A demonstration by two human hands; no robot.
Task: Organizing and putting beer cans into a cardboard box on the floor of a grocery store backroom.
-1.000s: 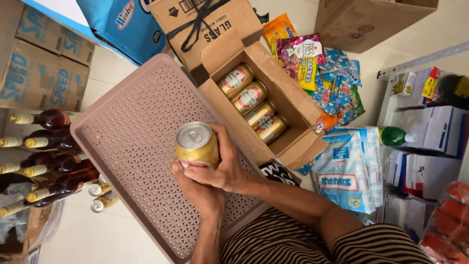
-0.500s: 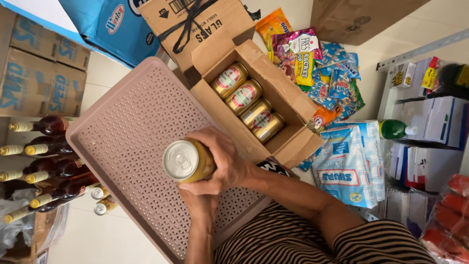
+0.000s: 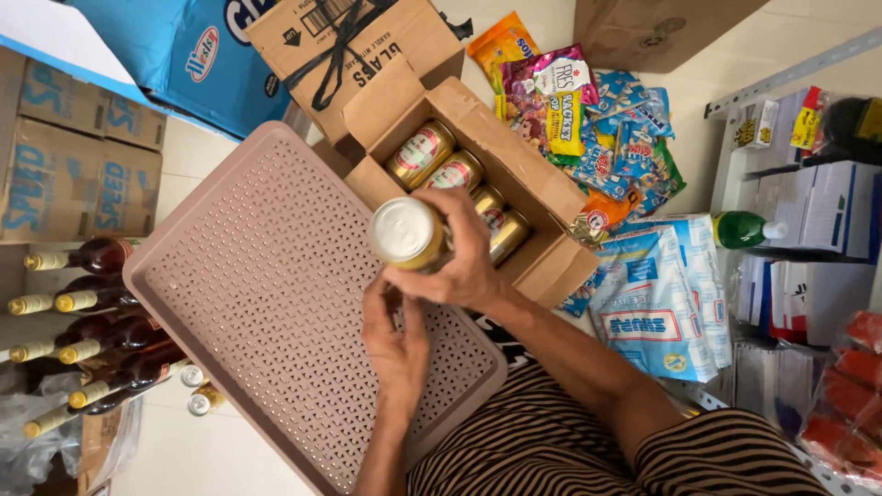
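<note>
My right hand grips a gold drink can, tipped so that its pale end faces the camera. It hangs above the far edge of a pinkish perforated plastic tray, right beside an open cardboard box. Several more gold cans lie in a row in that box. My left hand is just below the can with its fingers stretched out. Its fingertips reach my right hand's thumb, and it grips nothing.
Dark bottles with gold caps lie along the left. Tied and printed cardboard boxes stand behind the tray. Bright snack packets, blue-and-white packs, a green bottle and a stocked white shelf fill the right.
The can has been lifted and moved towards the open box, and has tipped further so its end faces the camera. My left hand has slipped off it and now lies below.
</note>
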